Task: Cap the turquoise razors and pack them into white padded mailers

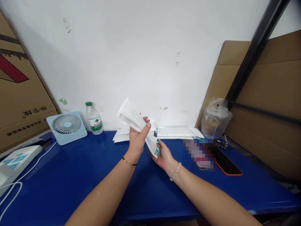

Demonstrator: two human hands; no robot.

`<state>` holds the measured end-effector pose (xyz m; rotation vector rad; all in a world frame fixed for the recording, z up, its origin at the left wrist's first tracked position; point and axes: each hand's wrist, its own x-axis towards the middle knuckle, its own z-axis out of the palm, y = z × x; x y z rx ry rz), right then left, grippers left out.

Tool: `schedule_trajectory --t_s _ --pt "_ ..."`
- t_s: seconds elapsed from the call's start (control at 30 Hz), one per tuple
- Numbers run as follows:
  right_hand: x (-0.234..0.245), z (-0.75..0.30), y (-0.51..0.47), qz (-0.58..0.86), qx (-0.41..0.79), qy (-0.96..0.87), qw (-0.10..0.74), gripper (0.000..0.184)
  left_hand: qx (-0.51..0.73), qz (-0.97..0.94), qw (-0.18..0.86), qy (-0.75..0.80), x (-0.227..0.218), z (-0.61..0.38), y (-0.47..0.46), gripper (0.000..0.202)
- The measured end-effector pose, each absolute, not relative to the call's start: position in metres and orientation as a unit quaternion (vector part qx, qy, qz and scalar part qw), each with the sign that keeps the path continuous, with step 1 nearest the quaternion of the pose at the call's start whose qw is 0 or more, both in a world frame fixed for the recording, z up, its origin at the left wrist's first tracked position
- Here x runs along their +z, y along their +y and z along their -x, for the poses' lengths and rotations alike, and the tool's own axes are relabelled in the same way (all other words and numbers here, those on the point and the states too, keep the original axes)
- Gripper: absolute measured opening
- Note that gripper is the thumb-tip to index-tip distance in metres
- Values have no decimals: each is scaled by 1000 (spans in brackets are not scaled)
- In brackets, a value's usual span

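"Position of the packet?"

"The white packet (130, 113) is held up above the blue tabletop (94, 191), running on a slant: upper end to the left, lower end down toward the right."

"The left hand (137, 138)?"

"Closed on the packet's middle. Thumb lies across the near face, fingertips show past the far edge. The packet sticks out beyond the hand at both ends, the upper part rising toward the wall (141, 62)."

"And the right hand (164, 158)?"

"Curled at the packet's lower end, thumb uppermost, some fingers underneath. A light blue item (157, 151) shows at that end, just beside the thumb. From where I stand I cannot tell whether the hand grips the item, the packet's end or both."

"Surroundings?"

"Behind the hands, flat white packages (175, 131) lie near the wall. A green-capped bottle (94, 121) stands upright to the left, next to a light blue fan (67, 126). To the right, a phone (227, 161) lies flat, well apart from the right hand."
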<state>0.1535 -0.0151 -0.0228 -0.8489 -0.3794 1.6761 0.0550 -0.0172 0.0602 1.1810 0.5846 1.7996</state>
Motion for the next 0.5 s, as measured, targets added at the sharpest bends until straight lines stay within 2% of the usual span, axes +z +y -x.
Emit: schedule_trajectory --t_s 0.13,0.33,0.5 --pt "-26 -158 -10 382 695 -100 600 17 735 -466 440 221 63 -59 -18 53" --pt "-34 -179 2 476 575 -294 596 21 765 -396 450 236 44 -49 -13 50" --pt "-43 -198 14 524 522 -330 586 19 807 -310 437 247 28 -10 -7 47"
